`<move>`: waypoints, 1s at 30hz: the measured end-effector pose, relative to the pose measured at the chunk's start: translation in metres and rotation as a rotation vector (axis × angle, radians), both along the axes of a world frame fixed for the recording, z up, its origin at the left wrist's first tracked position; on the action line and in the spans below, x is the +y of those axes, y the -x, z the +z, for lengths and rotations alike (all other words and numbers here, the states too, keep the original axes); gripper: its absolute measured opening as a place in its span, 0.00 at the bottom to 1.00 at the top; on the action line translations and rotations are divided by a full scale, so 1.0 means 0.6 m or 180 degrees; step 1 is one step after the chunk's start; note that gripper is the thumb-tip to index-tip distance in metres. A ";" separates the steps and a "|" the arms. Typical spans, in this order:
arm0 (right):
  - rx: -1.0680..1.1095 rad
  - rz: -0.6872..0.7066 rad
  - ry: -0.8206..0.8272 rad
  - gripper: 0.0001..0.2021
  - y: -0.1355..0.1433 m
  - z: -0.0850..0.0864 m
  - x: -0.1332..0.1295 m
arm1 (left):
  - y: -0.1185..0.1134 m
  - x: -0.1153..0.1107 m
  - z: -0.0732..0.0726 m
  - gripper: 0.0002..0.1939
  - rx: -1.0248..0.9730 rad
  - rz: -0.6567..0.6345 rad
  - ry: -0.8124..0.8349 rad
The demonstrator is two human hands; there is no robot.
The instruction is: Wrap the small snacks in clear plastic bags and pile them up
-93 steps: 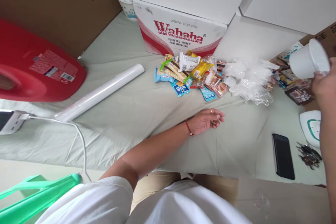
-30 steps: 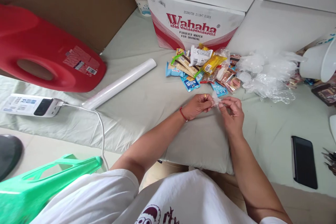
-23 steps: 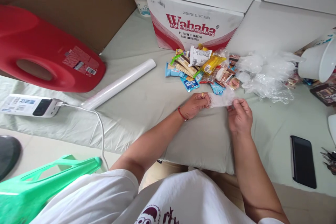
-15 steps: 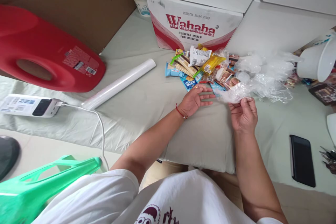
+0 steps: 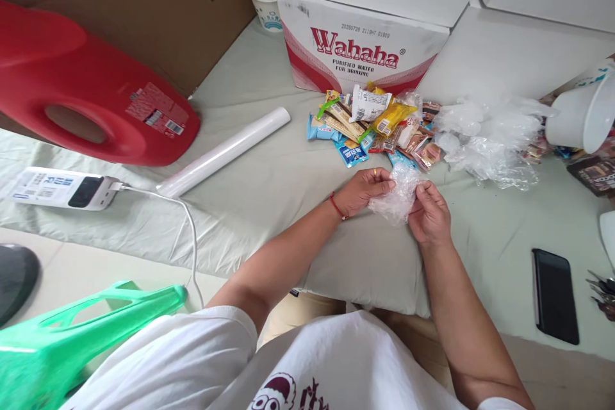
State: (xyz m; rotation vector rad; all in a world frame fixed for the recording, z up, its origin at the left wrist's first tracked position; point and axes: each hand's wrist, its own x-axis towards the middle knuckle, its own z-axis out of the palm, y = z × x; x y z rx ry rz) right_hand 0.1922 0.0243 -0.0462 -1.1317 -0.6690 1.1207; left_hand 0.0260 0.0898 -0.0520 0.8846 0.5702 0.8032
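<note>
1. While the clock's centre in the head view is placed on the crumpled clear plastic (image 5: 394, 198), this plastic lies between the two hands, near the edge of the green-grey cloth (image 5: 485, 224)
2. The left hand (image 5: 364, 192), at 9 o'clock, is pinching it between thumb and fingers; the right hand (image 5: 430, 213), between 3 and 4, is also pinching its other side
3. Between 11 and 12 there is the pile of snack packets (image 5: 375, 125), and behind it the Wahaha box (image 5: 360, 48)
4. At 2 o'clock lies the heap of clear plastic bags (image 5: 494, 138), with the white tub (image 5: 574, 114) farther out
5. At 4 there is the black phone (image 5: 556, 296); the white roll (image 5: 225, 150) is between 9 and 10, the red jug (image 5: 103, 93) farther in the same direction
</note>
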 end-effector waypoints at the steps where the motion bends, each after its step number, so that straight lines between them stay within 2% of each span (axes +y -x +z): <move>1: 0.0022 -0.0002 -0.0002 0.20 0.001 0.000 0.000 | -0.001 0.001 0.000 0.30 0.0035 0.0255 -0.0110; 3: -0.0095 -0.0052 -0.0115 0.18 0.002 -0.001 -0.002 | -0.002 0.002 0.001 0.29 0.0206 0.0674 -0.0413; 4: -0.0223 -0.0096 -0.0192 0.17 0.002 -0.002 -0.004 | -0.003 0.001 0.002 0.28 0.0324 0.0737 -0.0576; 9: -0.0888 -0.0023 -0.0311 0.16 0.003 -0.012 -0.015 | -0.004 -0.006 0.004 0.26 0.0589 0.0142 -0.1096; 12: -0.0981 0.0064 -0.0357 0.14 0.007 -0.015 -0.017 | -0.005 -0.007 0.000 0.27 0.0580 0.0142 -0.1159; 15: -0.1028 -0.0038 -0.0386 0.14 0.007 -0.012 -0.017 | -0.005 -0.005 -0.004 0.21 0.0444 0.0307 -0.1082; 18: -0.0995 -0.0274 -0.0323 0.15 0.003 -0.006 -0.014 | -0.006 -0.003 -0.007 0.16 0.0437 0.0681 -0.0972; 21: -0.0876 -0.0392 -0.0240 0.16 0.000 -0.002 -0.014 | -0.009 -0.004 -0.009 0.22 0.0632 0.1147 -0.0924; 23: -0.0849 -0.0363 -0.0224 0.16 -0.001 -0.001 -0.014 | -0.012 -0.004 -0.011 0.19 0.0653 0.1163 -0.0939; 26: -0.0695 -0.0255 -0.0261 0.16 -0.003 0.001 -0.013 | -0.012 0.001 -0.013 0.14 0.0481 0.0938 -0.0839; 30: -0.0204 -0.0259 -0.0207 0.17 -0.016 0.001 -0.004 | -0.002 0.014 -0.010 0.19 -0.0097 0.0863 0.0070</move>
